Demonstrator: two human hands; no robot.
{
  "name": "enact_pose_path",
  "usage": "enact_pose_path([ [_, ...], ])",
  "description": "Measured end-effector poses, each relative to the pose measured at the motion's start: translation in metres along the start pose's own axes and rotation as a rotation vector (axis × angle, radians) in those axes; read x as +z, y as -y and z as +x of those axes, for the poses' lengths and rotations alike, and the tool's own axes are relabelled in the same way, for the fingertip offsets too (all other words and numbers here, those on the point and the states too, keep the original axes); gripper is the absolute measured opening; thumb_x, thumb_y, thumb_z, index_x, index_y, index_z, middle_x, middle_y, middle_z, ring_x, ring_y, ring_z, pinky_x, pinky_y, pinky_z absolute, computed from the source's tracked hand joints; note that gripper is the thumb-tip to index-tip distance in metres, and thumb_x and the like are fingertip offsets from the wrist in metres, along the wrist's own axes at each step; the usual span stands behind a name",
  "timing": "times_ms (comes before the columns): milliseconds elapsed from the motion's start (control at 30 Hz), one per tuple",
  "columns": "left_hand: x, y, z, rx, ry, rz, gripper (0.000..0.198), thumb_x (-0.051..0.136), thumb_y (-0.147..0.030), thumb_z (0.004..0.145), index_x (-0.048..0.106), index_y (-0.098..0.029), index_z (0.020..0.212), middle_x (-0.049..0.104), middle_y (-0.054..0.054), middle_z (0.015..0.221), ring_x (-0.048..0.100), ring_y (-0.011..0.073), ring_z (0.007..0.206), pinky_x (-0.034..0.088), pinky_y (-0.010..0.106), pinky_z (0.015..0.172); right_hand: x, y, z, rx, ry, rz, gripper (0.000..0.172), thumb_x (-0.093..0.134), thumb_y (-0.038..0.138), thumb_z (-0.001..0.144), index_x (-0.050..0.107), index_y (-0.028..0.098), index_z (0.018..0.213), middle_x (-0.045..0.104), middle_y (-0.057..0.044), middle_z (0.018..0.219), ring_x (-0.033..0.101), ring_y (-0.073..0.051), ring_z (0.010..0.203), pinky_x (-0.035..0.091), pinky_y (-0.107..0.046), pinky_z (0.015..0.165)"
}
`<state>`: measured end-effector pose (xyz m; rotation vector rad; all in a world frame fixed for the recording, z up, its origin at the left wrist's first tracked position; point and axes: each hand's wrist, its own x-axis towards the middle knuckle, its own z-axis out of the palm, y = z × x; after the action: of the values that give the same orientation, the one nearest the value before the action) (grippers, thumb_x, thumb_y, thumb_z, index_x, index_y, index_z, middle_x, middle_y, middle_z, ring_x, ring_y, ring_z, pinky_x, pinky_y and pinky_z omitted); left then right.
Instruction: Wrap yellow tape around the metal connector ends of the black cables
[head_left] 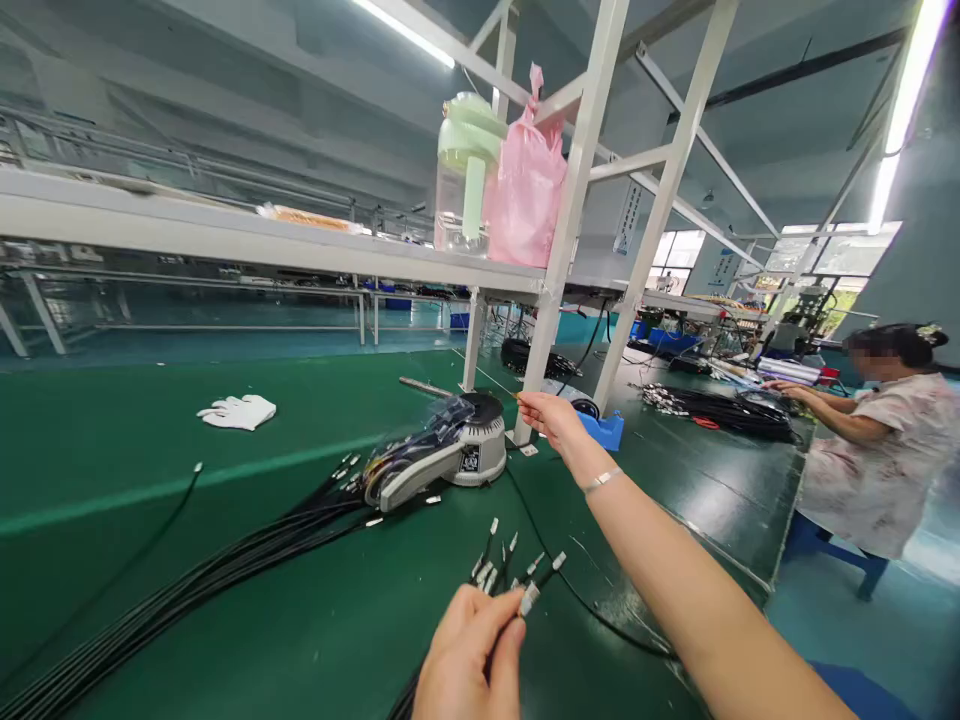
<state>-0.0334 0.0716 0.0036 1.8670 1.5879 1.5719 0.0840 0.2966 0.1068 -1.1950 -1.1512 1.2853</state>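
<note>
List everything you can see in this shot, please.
tape dispenser: 1, grey and black, on the green bench, near the right hand
cables: many, black with metal ends, spread across the bench
glove: 1, white, lying on the bench
shelf: 1, white, above the bench
bottle: 1, clear with pale green top, on the shelf
bag: 1, pink, beside the bottle
cable coil: 1, black, farther along the bench
co-worker: 1, patterned top, seated at right, reaching toward the bench
stool: 1, blue, under the co-worker
bracelet: 1, silver, on the right wrist
left hand: 1, bare, holding cables
right hand: 1, bare, raised beside the tape dispenser
</note>
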Motion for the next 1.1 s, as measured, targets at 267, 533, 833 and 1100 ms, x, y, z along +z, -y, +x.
enact_pose_path([
  [267, -0.012, -0.026, 0.000, 0.017, -0.142, 0.070, 0.007, 0.056, -0.021, 0.084, 0.057, -0.025, 0.089, 0.062, -0.004, 0.077, 0.060, 0.0102, 0.067, 0.049, 0.020, 0.062, -0.027, -0.112, -0.245, -0.036, 0.112, 0.515, 0.032, 0.071, 0.034, 0.074, 0.071, 0.026, 0.105, 0.067, -0.008, 0.118, 0.060, -0.025, 0.110, 0.051, -0.038, 0.090],
  [533, -0.013, -0.037, -0.022, 0.143, -0.119, 0.070, 0.010, 0.054, -0.013, 0.085, 0.055, -0.023, 0.086, 0.059, -0.004, 0.077, 0.057, 0.0081, 0.069, 0.048, 0.019, 0.063, -0.010, -0.128, -0.281, -0.162, 0.192, 0.573, 0.039, 0.065, 0.032, 0.081, 0.062, 0.033, 0.120, 0.055, -0.002, 0.135, 0.048, -0.025, 0.126, 0.041, -0.041, 0.105],
  [833, -0.018, -0.039, -0.021, 0.317, -0.107, 0.077, 0.018, 0.053, -0.007, 0.084, 0.058, -0.022, 0.093, 0.059, -0.001, 0.082, 0.058, 0.0102, 0.075, 0.049, 0.022, 0.065, -0.003, -0.109, -0.291, -0.183, 0.120, 0.561, 0.035, 0.065, 0.029, 0.080, 0.066, 0.028, 0.115, 0.059, -0.005, 0.130, 0.051, -0.027, 0.123, 0.043, -0.044, 0.105],
  [1100, -0.021, -0.035, -0.023, 0.358, -0.082, 0.124, 0.026, 0.052, -0.003, 0.083, 0.060, -0.023, 0.099, 0.059, 0.000, 0.086, 0.057, 0.0096, 0.078, 0.049, 0.021, 0.068, -0.003, -0.110, -0.289, -0.205, 0.166, 0.532, 0.036, 0.061, 0.027, 0.083, 0.063, 0.029, 0.119, 0.055, -0.005, 0.134, 0.052, -0.027, 0.122, 0.041, -0.046, 0.106],
])
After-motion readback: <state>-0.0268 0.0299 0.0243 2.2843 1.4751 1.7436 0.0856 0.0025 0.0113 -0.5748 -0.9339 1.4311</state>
